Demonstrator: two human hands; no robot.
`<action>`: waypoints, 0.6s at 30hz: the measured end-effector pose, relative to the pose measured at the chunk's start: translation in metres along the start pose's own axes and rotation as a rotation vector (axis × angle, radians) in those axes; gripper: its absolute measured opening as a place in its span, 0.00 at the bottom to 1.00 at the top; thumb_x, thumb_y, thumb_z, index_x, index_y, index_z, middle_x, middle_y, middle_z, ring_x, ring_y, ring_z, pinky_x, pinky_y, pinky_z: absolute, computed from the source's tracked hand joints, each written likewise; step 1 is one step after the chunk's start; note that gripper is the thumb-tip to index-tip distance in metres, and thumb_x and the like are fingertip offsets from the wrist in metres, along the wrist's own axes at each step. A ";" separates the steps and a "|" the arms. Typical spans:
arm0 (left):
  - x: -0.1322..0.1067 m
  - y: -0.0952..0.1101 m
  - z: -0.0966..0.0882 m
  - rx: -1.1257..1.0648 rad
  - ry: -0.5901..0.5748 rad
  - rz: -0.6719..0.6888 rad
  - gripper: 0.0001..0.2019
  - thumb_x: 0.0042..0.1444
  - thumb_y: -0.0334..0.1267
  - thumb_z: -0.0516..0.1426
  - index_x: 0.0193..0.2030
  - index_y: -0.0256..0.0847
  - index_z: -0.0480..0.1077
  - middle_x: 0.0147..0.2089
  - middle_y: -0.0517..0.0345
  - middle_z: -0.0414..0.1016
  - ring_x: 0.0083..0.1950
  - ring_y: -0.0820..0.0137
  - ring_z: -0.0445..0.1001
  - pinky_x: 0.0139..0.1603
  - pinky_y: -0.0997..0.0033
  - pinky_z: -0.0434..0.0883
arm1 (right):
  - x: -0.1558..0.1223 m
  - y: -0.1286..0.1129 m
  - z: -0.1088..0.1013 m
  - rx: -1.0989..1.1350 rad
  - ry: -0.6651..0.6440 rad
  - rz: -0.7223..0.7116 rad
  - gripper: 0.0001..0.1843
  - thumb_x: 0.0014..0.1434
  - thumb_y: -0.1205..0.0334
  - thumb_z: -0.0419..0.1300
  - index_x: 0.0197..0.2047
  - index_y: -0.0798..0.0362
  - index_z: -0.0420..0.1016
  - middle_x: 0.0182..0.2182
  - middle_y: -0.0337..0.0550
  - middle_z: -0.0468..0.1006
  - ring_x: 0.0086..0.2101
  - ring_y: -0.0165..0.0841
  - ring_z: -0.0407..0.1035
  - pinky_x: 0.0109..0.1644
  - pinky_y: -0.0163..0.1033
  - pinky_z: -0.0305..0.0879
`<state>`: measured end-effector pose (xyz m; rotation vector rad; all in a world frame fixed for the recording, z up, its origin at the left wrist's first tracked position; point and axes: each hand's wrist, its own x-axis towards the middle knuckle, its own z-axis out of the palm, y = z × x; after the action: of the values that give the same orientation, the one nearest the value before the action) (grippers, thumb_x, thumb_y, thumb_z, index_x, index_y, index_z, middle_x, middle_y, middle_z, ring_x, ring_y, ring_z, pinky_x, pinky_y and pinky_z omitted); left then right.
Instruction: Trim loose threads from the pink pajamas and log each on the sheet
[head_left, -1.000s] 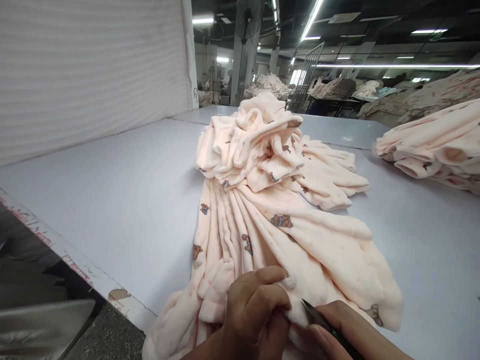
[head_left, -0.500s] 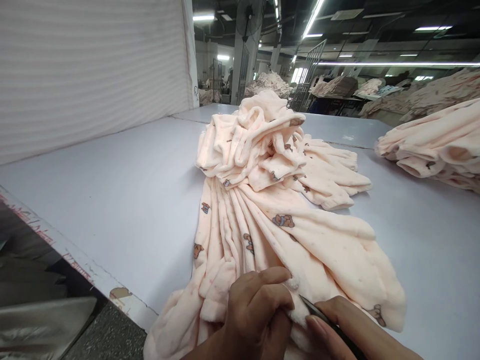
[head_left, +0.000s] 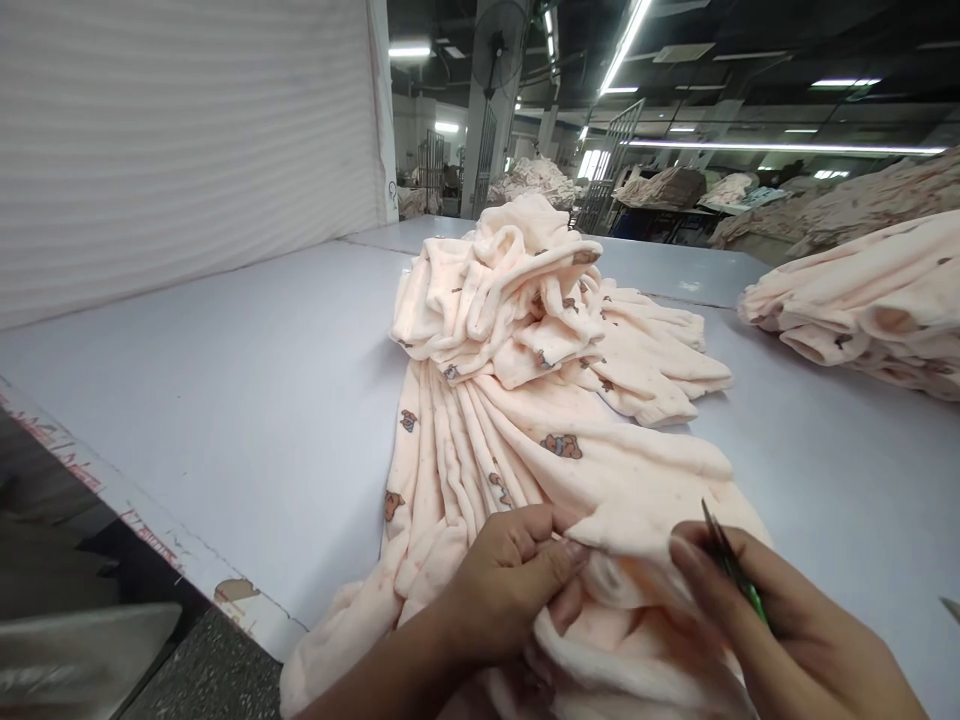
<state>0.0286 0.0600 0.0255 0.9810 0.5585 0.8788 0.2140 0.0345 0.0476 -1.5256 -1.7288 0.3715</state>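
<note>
A pale pink fleece garment (head_left: 525,400) printed with small brown bears lies bunched along a white table (head_left: 247,390). Its near end hangs over the table's front edge. My left hand (head_left: 510,580) pinches a fold of the fleece at that near end. My right hand (head_left: 757,620) holds a thin green-handled cutting tool (head_left: 731,565), its dark tip pointing up, and also rests against the fleece beside my left hand.
A second heap of the same pink fleece (head_left: 862,300) lies at the table's right. A white ribbed wall (head_left: 187,140) stands at the left. Behind are metal racks (head_left: 607,170) and more fabric piles. The table's worn front edge (head_left: 172,560) runs at lower left.
My left hand has lifted and turned over a fold of the fleece. My right hand has moved right and up, and the tool's tip has come away from the fabric.
</note>
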 end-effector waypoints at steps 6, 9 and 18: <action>-0.006 0.000 -0.005 -0.065 0.013 -0.035 0.17 0.53 0.49 0.57 0.30 0.34 0.64 0.24 0.61 0.62 0.23 0.80 0.56 0.23 0.80 0.53 | 0.006 -0.002 0.001 0.165 -0.091 0.169 0.14 0.56 0.47 0.57 0.35 0.48 0.72 0.26 0.35 0.75 0.27 0.31 0.72 0.29 0.27 0.69; -0.003 -0.002 -0.008 -0.085 0.035 -0.018 0.18 0.55 0.51 0.55 0.27 0.35 0.61 0.24 0.61 0.60 0.24 0.78 0.56 0.24 0.79 0.53 | 0.003 -0.009 0.008 0.136 -0.072 0.189 0.16 0.57 0.45 0.54 0.32 0.49 0.70 0.24 0.34 0.72 0.27 0.30 0.69 0.29 0.28 0.66; 0.000 -0.005 -0.011 -0.061 0.102 -0.023 0.21 0.53 0.54 0.56 0.24 0.35 0.61 0.21 0.63 0.56 0.23 0.78 0.52 0.26 0.77 0.52 | -0.010 -0.019 0.017 -0.124 0.050 0.135 0.19 0.57 0.40 0.51 0.42 0.45 0.67 0.41 0.38 0.71 0.40 0.35 0.66 0.40 0.36 0.59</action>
<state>0.0226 0.0640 0.0164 0.8765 0.6247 0.9240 0.1883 0.0255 0.0455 -1.7321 -1.6410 0.2966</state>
